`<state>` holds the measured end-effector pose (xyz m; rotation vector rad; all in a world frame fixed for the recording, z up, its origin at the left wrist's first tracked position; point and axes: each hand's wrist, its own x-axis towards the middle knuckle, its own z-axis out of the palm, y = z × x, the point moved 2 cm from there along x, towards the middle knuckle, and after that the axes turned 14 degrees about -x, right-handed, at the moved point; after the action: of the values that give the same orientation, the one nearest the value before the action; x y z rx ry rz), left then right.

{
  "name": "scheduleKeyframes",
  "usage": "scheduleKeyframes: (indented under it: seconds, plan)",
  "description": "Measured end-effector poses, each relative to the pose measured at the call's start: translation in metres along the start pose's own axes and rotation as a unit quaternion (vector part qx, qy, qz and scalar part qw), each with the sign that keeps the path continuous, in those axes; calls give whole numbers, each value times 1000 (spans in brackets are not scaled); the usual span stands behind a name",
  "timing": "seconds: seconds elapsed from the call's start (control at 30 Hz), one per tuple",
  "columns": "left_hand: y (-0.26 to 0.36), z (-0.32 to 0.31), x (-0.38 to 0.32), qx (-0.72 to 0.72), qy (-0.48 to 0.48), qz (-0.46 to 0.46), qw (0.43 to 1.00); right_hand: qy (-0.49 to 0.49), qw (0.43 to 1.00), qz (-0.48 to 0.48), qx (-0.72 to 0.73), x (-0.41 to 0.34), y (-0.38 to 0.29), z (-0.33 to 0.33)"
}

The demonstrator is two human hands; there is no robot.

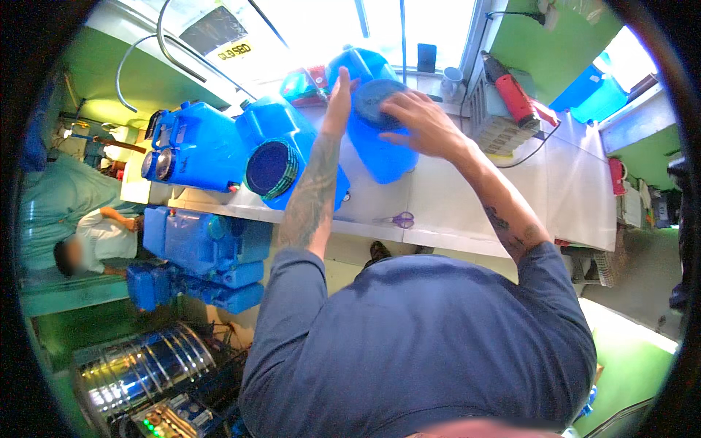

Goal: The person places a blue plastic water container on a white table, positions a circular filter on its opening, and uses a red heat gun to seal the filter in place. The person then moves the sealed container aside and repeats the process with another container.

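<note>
A blue plastic jerrycan (383,156) stands on the white counter before me, its round dark screw cap (378,104) facing me. My right hand (421,123) lies on the right side of that cap with its fingers spread over the edge. Upright at the cap's left, my left hand (340,104) is held flat against or close to the jerrycan; contact is unclear. Left of my forearm stands another blue jerrycan (320,137) with a dark, green-rimmed cap (272,168). Farther left is a blue jerrycan (205,148) with two small caps.
Purple-handled scissors (403,219) lie near the counter's front edge (465,241). A red heat gun (512,93) rests on a crate (495,120) at right, near a mug (452,82). Blue jerrycans (191,241) are stacked below at left, beside another person (107,241).
</note>
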<state>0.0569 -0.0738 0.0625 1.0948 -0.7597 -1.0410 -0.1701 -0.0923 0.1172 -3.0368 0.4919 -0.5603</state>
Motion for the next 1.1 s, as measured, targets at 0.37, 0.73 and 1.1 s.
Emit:
scheduleKeyframes:
  seconds: [0.37, 0.73, 1.1]
  plan:
    - [-16, -8, 17, 62, -24, -30, 997, -61, 983, 117, -128, 48, -19, 49]
    - [-25, -5, -58, -65, -20, 31, 997, -243, 958, 128, -79, 35, -45, -5]
    - [11, 11, -143, 250, -30, 363, 897, -129, 968, 206, 67, 33, 12, -39]
